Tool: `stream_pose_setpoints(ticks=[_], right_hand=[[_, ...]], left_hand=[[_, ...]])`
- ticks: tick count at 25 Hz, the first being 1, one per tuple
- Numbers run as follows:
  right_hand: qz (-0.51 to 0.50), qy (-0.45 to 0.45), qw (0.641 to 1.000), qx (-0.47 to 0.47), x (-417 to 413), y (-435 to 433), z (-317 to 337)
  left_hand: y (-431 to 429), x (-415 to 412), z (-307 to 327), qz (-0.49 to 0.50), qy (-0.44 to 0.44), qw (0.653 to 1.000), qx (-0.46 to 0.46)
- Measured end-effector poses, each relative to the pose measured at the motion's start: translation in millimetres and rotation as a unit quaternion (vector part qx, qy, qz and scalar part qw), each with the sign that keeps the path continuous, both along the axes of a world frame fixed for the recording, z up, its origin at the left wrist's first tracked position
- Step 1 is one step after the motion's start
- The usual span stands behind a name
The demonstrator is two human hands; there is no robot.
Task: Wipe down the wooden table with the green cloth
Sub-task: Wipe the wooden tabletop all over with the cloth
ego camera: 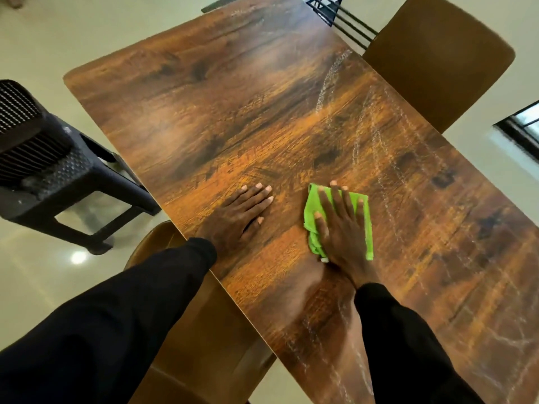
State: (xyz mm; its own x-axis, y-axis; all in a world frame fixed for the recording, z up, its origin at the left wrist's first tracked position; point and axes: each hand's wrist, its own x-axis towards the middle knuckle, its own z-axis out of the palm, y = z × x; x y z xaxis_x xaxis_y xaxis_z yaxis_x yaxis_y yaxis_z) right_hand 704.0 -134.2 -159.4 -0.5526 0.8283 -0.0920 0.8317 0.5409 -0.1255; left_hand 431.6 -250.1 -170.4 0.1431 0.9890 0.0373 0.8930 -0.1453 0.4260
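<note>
The wooden table [233, 112] fills the middle of the view, brown with dark grain. A bright green cloth [310, 211] lies folded on it near the front edge. My right hand [344, 228] presses flat on top of the cloth, fingers spread, covering most of it. My left hand [239, 217] rests palm down on the bare wood a little to the left of the cloth, fingers apart, holding nothing. Pale wet streaks [329, 80] curve across the right part of the tabletop.
A dark plastic stool [58, 182] stands on the pale floor to the left. A brown chair [437, 59] sits at the table's far right side, another brown chair [204, 330] under the near edge. Black metal bars [344, 21] are at the top.
</note>
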Motion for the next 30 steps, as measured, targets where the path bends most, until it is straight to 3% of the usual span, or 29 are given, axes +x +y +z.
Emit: stream_pose_setpoints(ticks=[3,5,8,11,17,20,23,28,30], right_hand=[[-0.093,0.009,0.996,0.004,-20,52,2],[-0.097,0.023,0.995,-0.002,-46,85,2],[0.016,0.007,1.0,0.006,-64,83,-1],[0.116,0.002,0.993,0.003,-27,67,-2],[-0.013,0.022,1.0,-0.012,-43,146,0],[0.08,0.016,0.997,-0.008,-62,123,3],[0.169,0.016,0.985,-0.011,-32,73,-3],[-0.011,0.004,1.0,0.003,-8,77,-3],[-0.021,0.002,1.0,0.01,-28,79,-2]], left_hand=[[-2,0,-3,0.015,-0.012,1.0,0.006],[-2,1,-4,0.029,-0.021,0.999,0.008],[-1,2,-4,0.068,-0.041,0.997,0.009],[0,6,5,0.113,-0.046,0.993,-0.004],[2,7,3,0.123,-0.018,0.992,0.001],[2,7,6,0.121,-0.015,0.993,-0.007],[3,8,11,0.122,-0.016,0.992,-0.017],[2,5,9,0.112,-0.014,0.994,-0.004],[0,4,10,0.109,-0.019,0.994,-0.004]])
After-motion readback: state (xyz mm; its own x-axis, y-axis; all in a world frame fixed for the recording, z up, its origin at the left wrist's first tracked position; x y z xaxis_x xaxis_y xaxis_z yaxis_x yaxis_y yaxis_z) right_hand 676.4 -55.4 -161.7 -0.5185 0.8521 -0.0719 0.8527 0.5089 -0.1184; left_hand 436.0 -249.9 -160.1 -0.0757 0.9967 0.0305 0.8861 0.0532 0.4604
